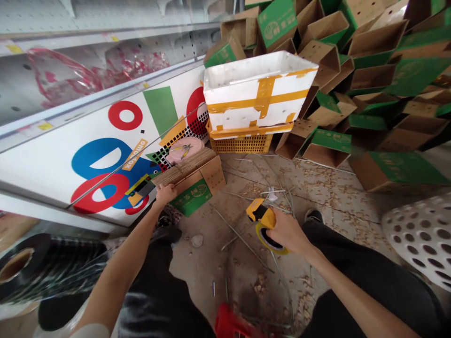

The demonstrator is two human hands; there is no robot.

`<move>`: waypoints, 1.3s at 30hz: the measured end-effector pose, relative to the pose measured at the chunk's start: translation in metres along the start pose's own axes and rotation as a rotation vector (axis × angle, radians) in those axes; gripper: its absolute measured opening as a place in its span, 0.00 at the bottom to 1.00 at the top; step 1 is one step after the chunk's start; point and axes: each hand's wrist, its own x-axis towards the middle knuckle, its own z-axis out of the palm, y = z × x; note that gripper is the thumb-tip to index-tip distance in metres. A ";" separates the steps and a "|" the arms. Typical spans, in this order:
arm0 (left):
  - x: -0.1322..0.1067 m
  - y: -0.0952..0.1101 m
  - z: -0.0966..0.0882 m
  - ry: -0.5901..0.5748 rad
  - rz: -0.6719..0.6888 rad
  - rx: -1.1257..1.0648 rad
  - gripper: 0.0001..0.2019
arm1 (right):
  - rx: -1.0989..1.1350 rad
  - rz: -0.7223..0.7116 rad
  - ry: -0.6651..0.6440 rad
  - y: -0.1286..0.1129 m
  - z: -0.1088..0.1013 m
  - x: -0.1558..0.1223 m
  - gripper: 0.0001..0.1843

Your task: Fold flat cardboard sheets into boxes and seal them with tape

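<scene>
My left hand (pixel 165 193) is at the near left end of a bundle of flattened cardboard boxes (pixel 193 197), its fingers closed over the top edge of the front one. The bundle stands on edge, and its front face is brown with a green printed panel. On the right, my right hand (pixel 288 231) is wrapped round the grip of a yellow tape dispenser (pixel 262 214) with a roll of tape below. The dispenser is held above the floor, apart from the boxes. Behind the bundle, pliers (pixel 185 151) with yellow handles lie on a pink round stool top (pixel 197 144).
A white foam box (pixel 243 96) with orange tape sits on a yellow crate (pixel 239 144). Several open cartons (pixel 326 145) are piled at the back right. A white perforated basket (pixel 419 230) stands at right, a black film roll (pixel 38 258) at left. Straps and shavings litter the floor (pixel 239 263).
</scene>
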 end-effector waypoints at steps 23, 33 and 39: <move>-0.036 0.020 -0.019 -0.256 0.411 0.190 0.24 | -0.152 -0.233 -0.078 0.010 0.021 -0.017 0.15; -0.090 0.066 -0.021 -0.203 0.670 0.247 0.25 | -0.140 -0.321 -0.080 0.014 0.006 -0.026 0.19; -0.172 0.069 -0.013 -0.199 0.826 0.305 0.34 | -0.039 -0.450 -0.092 0.025 -0.012 -0.037 0.21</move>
